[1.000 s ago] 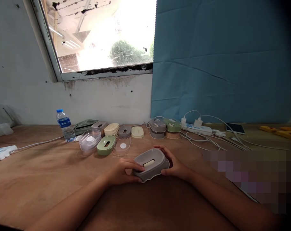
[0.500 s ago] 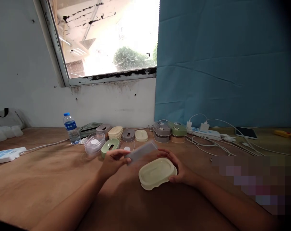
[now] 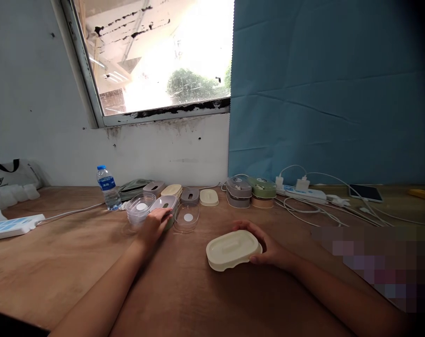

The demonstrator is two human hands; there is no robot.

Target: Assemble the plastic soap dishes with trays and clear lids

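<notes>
My right hand point(image 3: 260, 245) is closed around the right end of a cream oval plastic lid point(image 3: 231, 249), thumb on the near edge and fingers behind. The lid has a raised rim and a recessed top, and is held slightly tilted over the table. Farther left, my left hand point(image 3: 158, 222) is closed on the near edge of a pale grey oval lid point(image 3: 163, 203) with a slot, which lies over a green piece. The hand and grey lid hide most of that green piece. Clear plastic covers stand on both sides of my left hand, a stack point(image 3: 138, 208) at its left.
A single clear cover point(image 3: 187, 217) lies right of the left hand. Behind are cream lids point(image 3: 172, 190), a cream piece point(image 3: 209, 197), and stacked grey point(image 3: 238, 192) and green point(image 3: 261, 188) boxes. A water bottle point(image 3: 109, 189), power strips point(image 3: 304, 193), cables and a phone point(image 3: 365, 192) surround them.
My left hand has moved left and back, carrying the grey lid from near the cream one onto the green piece. My right hand still holds the cream lid, now turned slightly.
</notes>
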